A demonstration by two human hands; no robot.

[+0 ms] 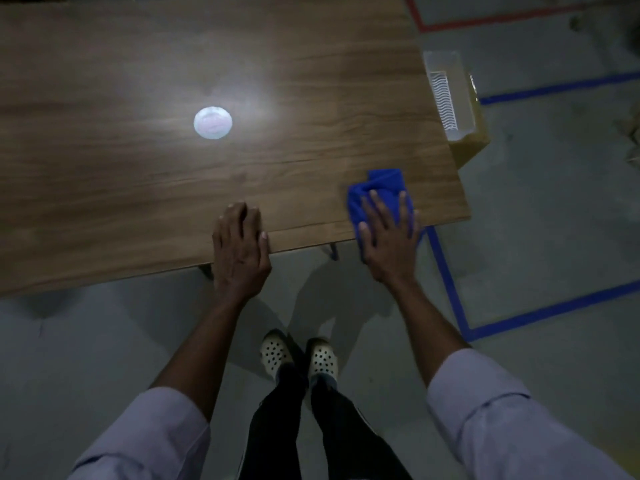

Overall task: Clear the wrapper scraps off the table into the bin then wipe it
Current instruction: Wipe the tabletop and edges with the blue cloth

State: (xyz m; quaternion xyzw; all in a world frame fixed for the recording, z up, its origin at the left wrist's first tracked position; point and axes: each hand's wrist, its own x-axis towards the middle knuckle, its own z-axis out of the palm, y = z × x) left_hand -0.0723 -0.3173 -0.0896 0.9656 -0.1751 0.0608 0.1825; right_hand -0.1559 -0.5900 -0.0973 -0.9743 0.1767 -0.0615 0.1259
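A blue cloth (384, 187) lies bunched at the near right corner of the wooden table (138, 188). My right hand (389, 233) lies flat on the cloth with its fingers spread and straight, pressing it onto the table edge. My left hand (240, 244) rests palm down on the table's near edge, fingers together and relaxed, holding nothing. A clear plastic bin (450, 95) stands on the floor just off the table's right side. No wrapper scraps show on the tabletop.
A bright round reflection of a light (212, 121) sits on the tabletop. A yellowish box (471, 147) stands beside the bin. Blue tape lines (446, 275) and red tape (485, 20) mark the grey floor. My feet (298, 356) stand close to the table.
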